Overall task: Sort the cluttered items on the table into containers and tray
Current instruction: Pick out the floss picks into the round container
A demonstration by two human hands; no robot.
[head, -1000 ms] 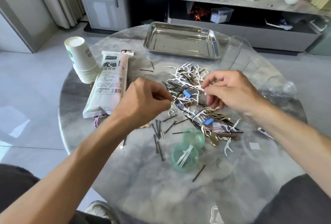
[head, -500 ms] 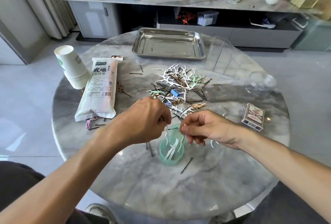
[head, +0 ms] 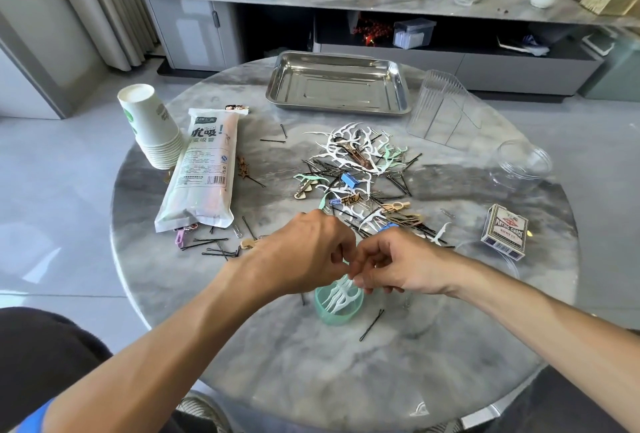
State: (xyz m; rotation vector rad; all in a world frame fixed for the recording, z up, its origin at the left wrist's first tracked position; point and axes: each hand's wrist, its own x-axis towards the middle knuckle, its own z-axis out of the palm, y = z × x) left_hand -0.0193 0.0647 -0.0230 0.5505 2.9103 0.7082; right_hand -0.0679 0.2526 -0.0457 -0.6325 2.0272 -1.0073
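Now met fingertip to fingertip over the green cup point(head: 337, 315), both hands; left hand point(head: 304, 252) and right hand point(head: 398, 264) fingers pinching white floss picks point(head: 341, 294).

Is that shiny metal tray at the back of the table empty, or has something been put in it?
Empty. The metal tray shows only its bare, reflective bottom; the picks and pins all lie outside it on the table.
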